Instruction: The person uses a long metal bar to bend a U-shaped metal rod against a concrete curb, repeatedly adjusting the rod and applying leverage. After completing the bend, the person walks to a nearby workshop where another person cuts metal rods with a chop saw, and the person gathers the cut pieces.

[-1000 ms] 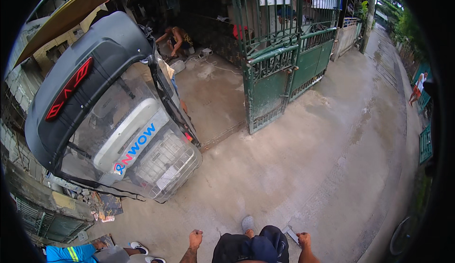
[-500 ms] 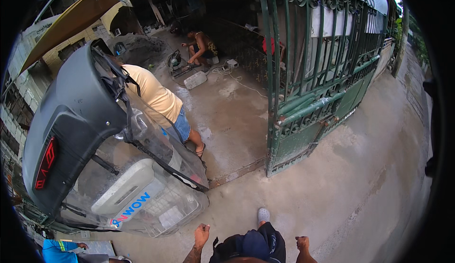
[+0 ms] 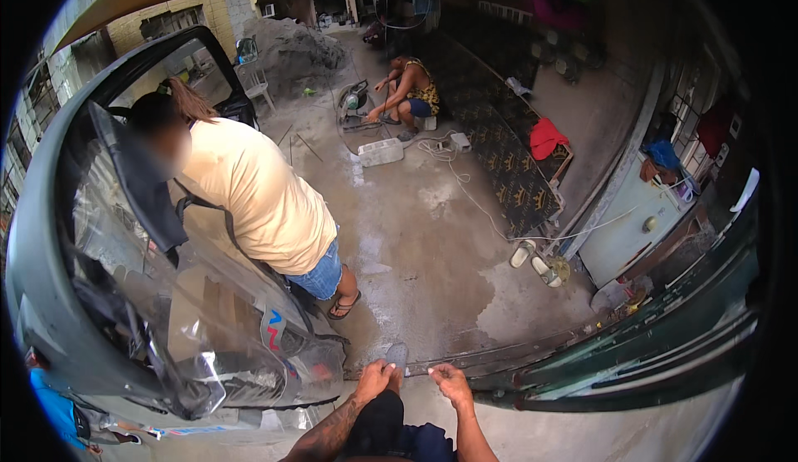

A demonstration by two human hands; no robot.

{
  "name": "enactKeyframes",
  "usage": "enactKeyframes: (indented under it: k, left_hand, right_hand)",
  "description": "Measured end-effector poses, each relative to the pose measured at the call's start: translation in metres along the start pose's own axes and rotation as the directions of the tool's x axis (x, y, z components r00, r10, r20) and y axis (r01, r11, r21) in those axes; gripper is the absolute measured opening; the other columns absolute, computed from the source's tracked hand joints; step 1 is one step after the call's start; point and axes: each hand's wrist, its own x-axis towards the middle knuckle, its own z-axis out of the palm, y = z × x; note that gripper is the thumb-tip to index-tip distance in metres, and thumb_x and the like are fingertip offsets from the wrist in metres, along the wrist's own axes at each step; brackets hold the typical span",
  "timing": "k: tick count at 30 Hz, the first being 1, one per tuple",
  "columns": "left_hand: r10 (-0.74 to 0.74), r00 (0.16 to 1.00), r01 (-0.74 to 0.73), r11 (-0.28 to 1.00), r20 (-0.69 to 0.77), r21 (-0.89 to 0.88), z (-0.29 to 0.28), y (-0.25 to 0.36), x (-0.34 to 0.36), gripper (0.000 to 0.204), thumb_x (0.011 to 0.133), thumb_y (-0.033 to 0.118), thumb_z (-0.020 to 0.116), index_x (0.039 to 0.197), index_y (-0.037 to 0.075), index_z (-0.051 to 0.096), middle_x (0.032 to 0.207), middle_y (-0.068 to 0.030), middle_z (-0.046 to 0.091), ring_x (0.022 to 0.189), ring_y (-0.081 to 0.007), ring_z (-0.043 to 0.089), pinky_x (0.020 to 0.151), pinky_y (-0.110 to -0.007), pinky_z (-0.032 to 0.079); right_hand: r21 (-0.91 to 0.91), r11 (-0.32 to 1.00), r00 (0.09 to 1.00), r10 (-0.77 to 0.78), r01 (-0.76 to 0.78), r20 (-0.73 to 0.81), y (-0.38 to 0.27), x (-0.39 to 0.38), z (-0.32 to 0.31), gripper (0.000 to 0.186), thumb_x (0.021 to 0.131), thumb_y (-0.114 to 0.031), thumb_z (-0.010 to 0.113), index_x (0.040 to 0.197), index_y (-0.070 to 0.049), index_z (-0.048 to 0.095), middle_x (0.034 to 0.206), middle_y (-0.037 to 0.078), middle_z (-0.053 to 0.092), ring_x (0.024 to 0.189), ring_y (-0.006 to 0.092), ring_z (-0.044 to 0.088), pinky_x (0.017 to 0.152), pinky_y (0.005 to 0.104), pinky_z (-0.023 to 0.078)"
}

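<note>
On your left stands the biggest thing in view, a covered vehicle (image 3: 37,246) with a dark grey frame and clear plastic sheeting. To your lower right the green metal gate (image 3: 640,358) curves along the rim of the view, its near end close to your right hand. Beyond lie black boards with a gold pattern (image 3: 519,186) and, farther back, a heap of grey sand (image 3: 299,50). A person in a pale yellow shirt (image 3: 258,187) leans in at the vehicle's open side; deeper in, a crouching person in a patterned top (image 3: 420,92) reaches down toward a floor-standing power saw (image 3: 354,98). Between you and that person lies a pale oblong block (image 3: 381,152), and a red cloth (image 3: 549,138) rests on the boards. A pair of light sandals (image 3: 536,262) sits on the floor near the gate. Your grey clog (image 3: 398,352) is down at the threshold, just beyond your left hand (image 3: 376,377) — its fingers are curled in, and you cannot tell whether they hold anything. Your right hand (image 3: 451,384) hangs apart from it, fingers loosely bent with some space between them and the thumb — nothing shows in its grasp.
</note>
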Motion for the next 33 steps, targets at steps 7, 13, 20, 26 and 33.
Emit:
enactKeyframes:
  k: [7, 13, 20, 26, 33]
  left_hand:
    - [0.048, 0.993, -0.045, 0.999, 0.105, -0.026, 0.02, 0.056, 0.243, 0.04, 0.097, 0.037, 0.057, 0.095, -0.002, 0.064, 0.095, -0.0278, 0.065, 0.096, -0.0475, 0.062, 0.083, -0.052, 0.049]
    - [0.137, 0.961, -0.128, 0.99, 0.241, -0.054, 0.007, 0.103, 0.385, 0.039, 0.099, 0.035, 0.054, 0.095, -0.002, 0.066, 0.096, -0.0254, 0.066, 0.096, -0.0451, 0.063, 0.085, -0.05, 0.049]
    - [-0.022, 0.984, 0.042, 0.993, 0.175, -0.108, -0.01, 0.058, 0.52, 0.04, 0.098, 0.035, 0.054, 0.091, -0.001, 0.07, 0.091, -0.0234, 0.068, 0.091, -0.0421, 0.065, 0.082, -0.049, 0.05]
    - [-0.304, 0.926, 0.308, 0.951, -0.223, -0.016, -0.091, -0.011, 0.616, 0.041, 0.095, 0.038, 0.057, 0.089, 0.001, 0.072, 0.092, -0.0255, 0.068, 0.092, -0.0435, 0.065, 0.083, -0.05, 0.05]
    - [-0.417, 0.697, 0.322, 0.909, -0.583, -0.266, -0.189, 0.049, 0.736, 0.036, 0.092, 0.033, 0.064, 0.091, -0.003, 0.068, 0.082, -0.026, 0.067, 0.08, -0.0416, 0.068, 0.073, -0.045, 0.052]
  right_hand:
    - [0.109, 0.946, 0.946, 0.313, -0.304, -0.082, -0.064, 0.129, -0.027, 0.022, 0.089, -0.026, 0.075, 0.099, -0.008, 0.068, 0.064, -0.004, 0.053, 0.048, 0.0049, 0.041, 0.041, 0.025, 0.031]
    - [0.604, 0.764, 0.813, 0.491, -0.228, -0.314, -0.059, 0.228, -0.108, 0.026, 0.09, -0.024, 0.074, 0.08, -0.014, 0.052, 0.056, -0.004, 0.04, 0.04, 0.0067, 0.036, 0.033, 0.024, 0.025]
    - [0.456, 0.855, 0.793, 0.449, -0.247, -0.412, 0.017, 0.35, -0.179, 0.023, 0.091, -0.022, 0.066, 0.074, -0.01, 0.055, 0.05, -0.006, 0.036, 0.037, 0.007, 0.034, 0.033, 0.0266, 0.024]
    - [0.231, 0.848, 0.851, 0.512, -0.477, -0.12, -0.098, 0.585, -0.157, 0.022, 0.09, -0.022, 0.068, 0.075, -0.007, 0.061, 0.048, -0.004, 0.039, 0.035, 0.0095, 0.036, 0.033, 0.0284, 0.028]
    - [-0.483, 0.87, 0.897, 0.13, 0.101, 0.422, -0.409, 0.869, 0.0, 0.046, 0.085, -0.036, 0.076, 0.111, 0.001, 0.068, 0.085, 0.013, 0.069, 0.078, 0.022, 0.064, 0.071, 0.0369, 0.052]
